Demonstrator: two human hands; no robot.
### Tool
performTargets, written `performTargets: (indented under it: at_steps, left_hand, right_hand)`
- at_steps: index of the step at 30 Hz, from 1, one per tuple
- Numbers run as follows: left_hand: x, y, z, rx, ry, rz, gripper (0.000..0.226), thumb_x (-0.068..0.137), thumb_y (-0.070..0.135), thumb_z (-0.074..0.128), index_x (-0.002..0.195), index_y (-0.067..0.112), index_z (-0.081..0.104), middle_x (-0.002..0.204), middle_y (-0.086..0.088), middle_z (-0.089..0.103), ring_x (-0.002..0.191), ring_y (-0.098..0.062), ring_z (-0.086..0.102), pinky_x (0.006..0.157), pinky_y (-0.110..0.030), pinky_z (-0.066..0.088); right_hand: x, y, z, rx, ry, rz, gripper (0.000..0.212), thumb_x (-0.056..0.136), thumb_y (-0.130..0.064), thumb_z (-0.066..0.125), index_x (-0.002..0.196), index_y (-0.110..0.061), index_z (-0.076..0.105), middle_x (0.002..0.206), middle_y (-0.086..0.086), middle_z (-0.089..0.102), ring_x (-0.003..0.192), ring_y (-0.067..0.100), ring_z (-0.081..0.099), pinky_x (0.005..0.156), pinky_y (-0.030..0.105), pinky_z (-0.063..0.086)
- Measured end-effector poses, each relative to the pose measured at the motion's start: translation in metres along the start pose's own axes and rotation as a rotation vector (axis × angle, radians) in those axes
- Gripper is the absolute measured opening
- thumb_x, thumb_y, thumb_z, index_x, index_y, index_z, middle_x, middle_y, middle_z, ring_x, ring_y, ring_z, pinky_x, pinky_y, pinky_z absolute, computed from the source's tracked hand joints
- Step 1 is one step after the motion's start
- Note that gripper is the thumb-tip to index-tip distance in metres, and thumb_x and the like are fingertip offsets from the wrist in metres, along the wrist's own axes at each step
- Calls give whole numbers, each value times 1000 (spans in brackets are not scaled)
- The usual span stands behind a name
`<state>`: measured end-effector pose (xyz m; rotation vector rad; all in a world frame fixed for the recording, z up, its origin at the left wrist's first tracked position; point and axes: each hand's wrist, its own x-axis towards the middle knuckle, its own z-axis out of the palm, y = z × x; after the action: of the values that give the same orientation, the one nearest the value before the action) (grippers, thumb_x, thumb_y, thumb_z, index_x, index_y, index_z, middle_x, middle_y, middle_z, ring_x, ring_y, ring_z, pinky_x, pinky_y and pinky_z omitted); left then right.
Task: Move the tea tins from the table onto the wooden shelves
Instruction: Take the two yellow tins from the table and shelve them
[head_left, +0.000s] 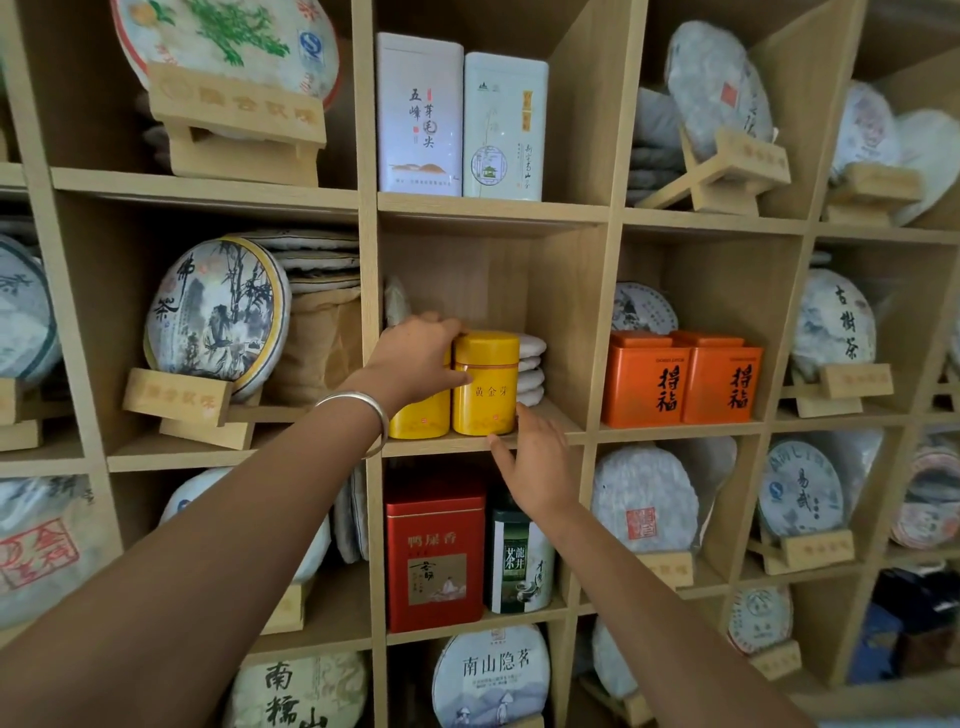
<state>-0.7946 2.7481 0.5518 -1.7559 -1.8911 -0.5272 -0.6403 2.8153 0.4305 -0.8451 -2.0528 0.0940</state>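
1. The wooden shelves (483, 210) filled the whole view, a grid of cubbies mostly stocked with paper-wrapped tea cakes on small stands. No table was in view, so how many tins remained to carry over could not be told.
2. Several cubbies already held tins: two tall white tins (460, 119) in the upper middle one, two orange tins (680, 379) to the right, and a red tin (434, 551) beside a green tin (517, 561) below.
3. In the middle cubby two yellow tins stood upright, touching side by side at the front edge, with a stack of small white cakes (532, 371) just behind.
4. The left hand (415, 358) gripped the left yellow tin (421, 415), its fingers curled round the upper part and hiding the lid.
5. The right hand (535, 467) hung just below and beside the right yellow tin (485, 384), fingers straight and relaxed, holding nothing.
6. Judged from this, the pair looked all but placed, with only a last nudge and release left here.
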Motion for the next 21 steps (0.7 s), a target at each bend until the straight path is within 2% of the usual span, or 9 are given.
performTargets:
  at_steps: [4, 7, 17, 21]
  left_hand:
    - [0, 1, 2, 26, 3, -9, 59, 81, 49, 68, 130, 21, 52, 118, -7, 58, 108, -28, 56, 83, -40, 50]
    - [0, 1, 3, 21, 8, -20, 59, 80, 49, 68, 129, 21, 52, 117, -7, 58, 107, -28, 57, 82, -40, 49]
    - [0, 3, 5, 8, 10, -47, 61, 77, 52, 70, 128, 23, 52, 117, -8, 57, 109, -29, 55, 86, -42, 46]
    - [-1, 2, 5, 10, 1, -39, 60, 79, 50, 68, 129, 22, 51, 118, -9, 56, 111, -29, 54, 88, -44, 46]
  right_hand:
    - [0, 2, -1, 36, -2, 3, 33, 95, -28, 57, 119, -5, 56, 104, 10, 64, 99, 28, 56, 96, 46, 41]
    - [2, 2, -2, 54, 3, 18, 33, 95, -34, 57, 111, -5, 58, 98, 10, 64, 95, 29, 56, 94, 46, 41]
    - [7, 6, -5, 36, -18, 37, 32, 96, -33, 55, 111, -4, 58, 100, 11, 64, 103, 29, 55, 103, 50, 36]
    - [8, 6, -4, 37, -21, 39, 33, 96, -34, 55, 111, -5, 58, 100, 11, 65, 100, 30, 56, 107, 47, 31]
